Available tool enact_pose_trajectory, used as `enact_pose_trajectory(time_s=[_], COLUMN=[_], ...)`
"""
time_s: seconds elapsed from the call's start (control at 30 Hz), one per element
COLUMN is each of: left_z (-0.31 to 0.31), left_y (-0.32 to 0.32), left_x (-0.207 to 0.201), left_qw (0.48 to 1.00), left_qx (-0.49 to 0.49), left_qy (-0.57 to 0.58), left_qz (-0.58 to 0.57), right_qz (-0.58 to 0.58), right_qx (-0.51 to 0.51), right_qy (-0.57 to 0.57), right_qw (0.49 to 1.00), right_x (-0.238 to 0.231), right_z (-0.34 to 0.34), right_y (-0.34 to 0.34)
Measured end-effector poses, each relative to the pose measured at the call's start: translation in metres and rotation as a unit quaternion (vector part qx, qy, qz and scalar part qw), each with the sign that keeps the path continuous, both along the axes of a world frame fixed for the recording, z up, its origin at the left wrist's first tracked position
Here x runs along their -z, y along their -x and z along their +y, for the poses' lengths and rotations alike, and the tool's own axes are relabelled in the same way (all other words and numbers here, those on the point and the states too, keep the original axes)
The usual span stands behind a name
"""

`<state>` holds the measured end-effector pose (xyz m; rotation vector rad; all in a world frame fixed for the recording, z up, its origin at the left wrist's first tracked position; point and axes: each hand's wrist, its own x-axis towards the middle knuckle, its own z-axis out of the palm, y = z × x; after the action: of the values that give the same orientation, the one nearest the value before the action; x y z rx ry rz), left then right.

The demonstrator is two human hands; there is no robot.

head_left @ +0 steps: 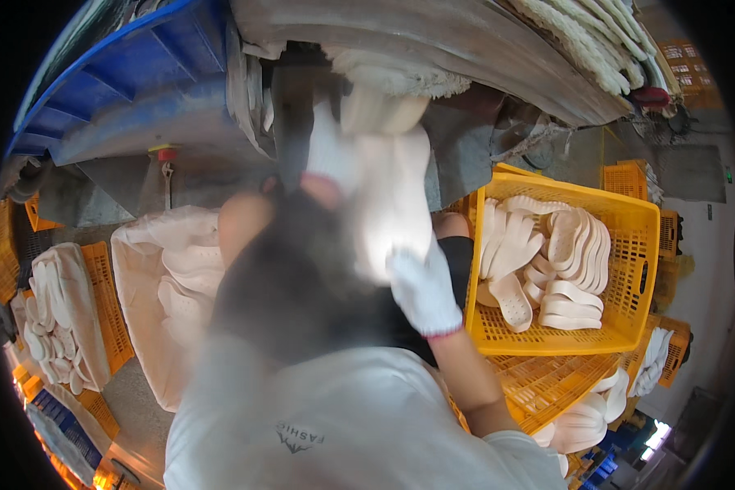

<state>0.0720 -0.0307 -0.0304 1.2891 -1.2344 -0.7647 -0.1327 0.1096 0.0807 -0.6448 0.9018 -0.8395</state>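
A long cream shoe sole (394,188) stretches away from me, its far end close under a pale fluffy wheel (396,77); whether they touch is hard to make out. Round the sole's near end, the fingers of my right hand (426,290), in a white glove with a red cuff, are closed. My left hand (332,151), gloved alike, is beside the sole's far left edge. Motion smears its fingers, so its grip does not show. A dark blurred shape (286,269) over my lap hides part of my left arm.
On the right stands a yellow crate (645,269) with many cream soles (576,249). At left, a cloth-lined container (139,327) holds more soles (189,282). Grey sheeting (433,37) hangs over the machine, and a blue plastic bin (139,73) is at far left.
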Motion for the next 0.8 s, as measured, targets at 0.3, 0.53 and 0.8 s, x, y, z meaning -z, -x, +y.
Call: enact_pose_trajectory(time_s=[0.3, 0.53, 0.8], left_z=[0.036, 0.120, 0.400], left_y=[-0.025, -0.170, -0.271], left_x=[-0.012, 0.021, -0.042], left_qw=[0.973, 0.945, 0.839], left_qx=[0.101, -0.106, -0.446], left_qy=[-0.023, -0.179, -0.272], left_qz=[0.207, 0.251, 0.152], right_qz=[0.281, 0.239, 0.865], right_qx=[-0.109, -0.132, -0.013], right_qy=[0.407, 0.320, 0.039], right_qw=[0.862, 0.907, 0.501], right_x=[0.028, 0.036, 0.170], right_z=[0.009, 0.034, 0.028], right_y=[-0.009, 0.061, 0.422])
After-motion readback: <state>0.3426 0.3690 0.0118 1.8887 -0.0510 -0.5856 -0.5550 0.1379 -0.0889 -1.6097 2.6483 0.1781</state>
